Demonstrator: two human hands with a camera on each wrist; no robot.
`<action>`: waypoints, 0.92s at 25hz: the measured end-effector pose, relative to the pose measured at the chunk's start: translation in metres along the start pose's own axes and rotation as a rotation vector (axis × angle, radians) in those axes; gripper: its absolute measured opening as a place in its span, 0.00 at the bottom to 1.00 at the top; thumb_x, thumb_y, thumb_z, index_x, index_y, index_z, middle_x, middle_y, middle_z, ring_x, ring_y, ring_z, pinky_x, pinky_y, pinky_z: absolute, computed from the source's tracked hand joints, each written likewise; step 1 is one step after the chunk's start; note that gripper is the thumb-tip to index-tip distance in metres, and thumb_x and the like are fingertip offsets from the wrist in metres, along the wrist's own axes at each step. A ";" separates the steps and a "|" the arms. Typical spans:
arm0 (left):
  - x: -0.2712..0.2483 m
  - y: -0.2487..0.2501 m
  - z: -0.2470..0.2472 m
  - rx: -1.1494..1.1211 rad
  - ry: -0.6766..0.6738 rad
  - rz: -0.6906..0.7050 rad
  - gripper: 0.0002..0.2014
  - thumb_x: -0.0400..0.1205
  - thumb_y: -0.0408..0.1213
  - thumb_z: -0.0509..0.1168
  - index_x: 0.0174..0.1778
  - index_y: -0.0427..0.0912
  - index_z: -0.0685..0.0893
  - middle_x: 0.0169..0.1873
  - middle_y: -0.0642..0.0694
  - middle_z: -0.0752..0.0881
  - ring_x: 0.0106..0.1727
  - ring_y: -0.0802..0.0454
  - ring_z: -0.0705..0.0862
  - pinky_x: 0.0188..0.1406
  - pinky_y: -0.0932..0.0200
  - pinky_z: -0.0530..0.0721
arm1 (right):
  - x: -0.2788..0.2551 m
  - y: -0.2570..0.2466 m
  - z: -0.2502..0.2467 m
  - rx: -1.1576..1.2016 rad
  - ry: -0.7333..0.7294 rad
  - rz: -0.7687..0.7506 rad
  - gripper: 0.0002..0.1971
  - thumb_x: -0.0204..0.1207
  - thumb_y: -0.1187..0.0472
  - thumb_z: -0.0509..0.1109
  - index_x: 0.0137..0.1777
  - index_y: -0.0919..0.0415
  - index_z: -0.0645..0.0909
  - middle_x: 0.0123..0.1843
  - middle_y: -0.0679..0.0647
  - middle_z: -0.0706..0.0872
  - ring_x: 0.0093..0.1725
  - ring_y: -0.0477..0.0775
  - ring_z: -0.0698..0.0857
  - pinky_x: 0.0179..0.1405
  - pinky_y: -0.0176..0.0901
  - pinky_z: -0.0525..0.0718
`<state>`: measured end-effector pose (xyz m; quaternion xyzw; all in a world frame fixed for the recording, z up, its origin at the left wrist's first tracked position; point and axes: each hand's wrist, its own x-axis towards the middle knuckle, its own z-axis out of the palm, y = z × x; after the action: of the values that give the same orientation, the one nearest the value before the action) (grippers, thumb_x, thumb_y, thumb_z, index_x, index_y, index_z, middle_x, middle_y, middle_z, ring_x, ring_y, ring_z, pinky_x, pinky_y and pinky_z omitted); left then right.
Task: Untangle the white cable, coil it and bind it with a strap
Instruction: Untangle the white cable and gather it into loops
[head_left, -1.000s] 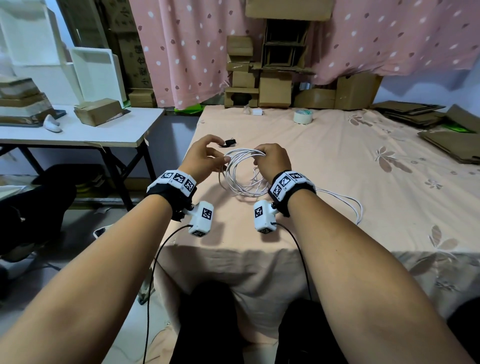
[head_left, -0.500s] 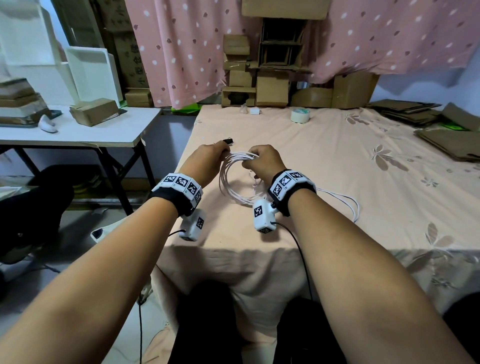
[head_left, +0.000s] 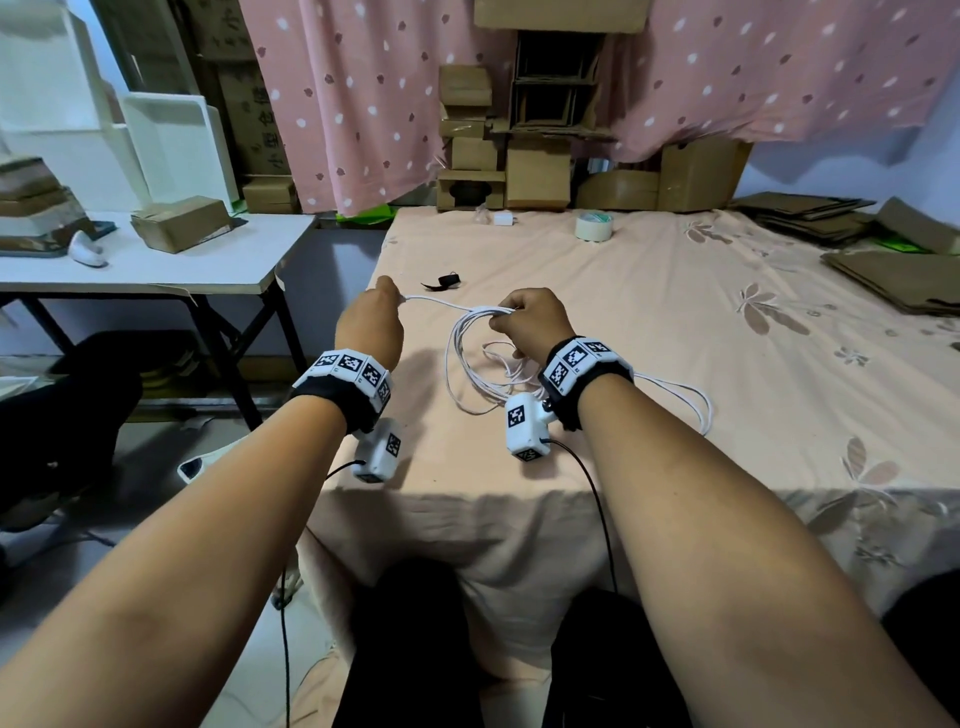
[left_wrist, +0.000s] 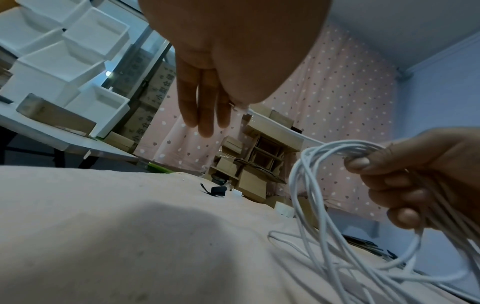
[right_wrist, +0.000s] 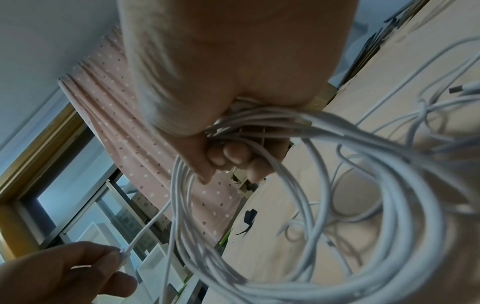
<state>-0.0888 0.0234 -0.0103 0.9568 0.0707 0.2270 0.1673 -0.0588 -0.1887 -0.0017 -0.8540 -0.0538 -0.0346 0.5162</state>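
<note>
My right hand (head_left: 524, 325) grips a bundle of loops of the white cable (head_left: 467, 364) above the peach-covered bed (head_left: 675, 338). The loops (right_wrist: 298, 236) hang down from its curled fingers (left_wrist: 384, 185). My left hand (head_left: 371, 322) pinches one end of the cable (right_wrist: 124, 252) and holds it out to the left, so a single strand (head_left: 441, 302) runs taut between the hands. More cable trails on the cloth behind my right wrist (head_left: 675, 395). A small black strap (head_left: 444, 281) lies on the bed just beyond both hands, also seen as a dark piece, the strap (left_wrist: 217, 190).
A roll of tape (head_left: 594, 226) and a small white charger (head_left: 502, 218) lie at the far end of the bed. Cardboard boxes (head_left: 535, 171) stack against the pink curtain. A white side table (head_left: 156, 260) with boxes stands to the left. Flattened cardboard (head_left: 893, 270) lies at right.
My left hand has drawn away to the left from the coil, pulling one cable end out taut. The black strap, hidden behind the hands before, now shows on the bed.
</note>
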 end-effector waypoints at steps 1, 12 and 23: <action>0.002 -0.001 -0.001 0.006 0.013 -0.011 0.12 0.84 0.22 0.56 0.59 0.36 0.78 0.48 0.35 0.88 0.47 0.32 0.83 0.39 0.44 0.79 | 0.000 0.000 -0.001 -0.003 -0.007 0.007 0.06 0.72 0.68 0.75 0.36 0.60 0.85 0.27 0.53 0.78 0.25 0.54 0.76 0.23 0.41 0.81; 0.004 -0.012 -0.017 -0.044 0.061 -0.284 0.09 0.86 0.24 0.58 0.60 0.31 0.77 0.58 0.28 0.85 0.59 0.28 0.84 0.44 0.46 0.73 | 0.000 0.009 -0.012 -0.282 -0.040 0.016 0.05 0.68 0.71 0.69 0.40 0.68 0.87 0.35 0.65 0.90 0.33 0.63 0.89 0.38 0.58 0.92; -0.003 -0.006 -0.015 0.103 -0.433 -0.138 0.18 0.80 0.30 0.63 0.67 0.35 0.75 0.70 0.33 0.78 0.67 0.34 0.80 0.66 0.44 0.80 | 0.001 -0.009 -0.010 -0.252 0.004 -0.036 0.09 0.69 0.70 0.70 0.33 0.55 0.84 0.30 0.53 0.83 0.34 0.58 0.81 0.31 0.40 0.80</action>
<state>-0.0987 0.0331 -0.0012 0.9834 0.1098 0.0005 0.1445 -0.0591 -0.1930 0.0107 -0.9110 -0.0633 -0.0520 0.4041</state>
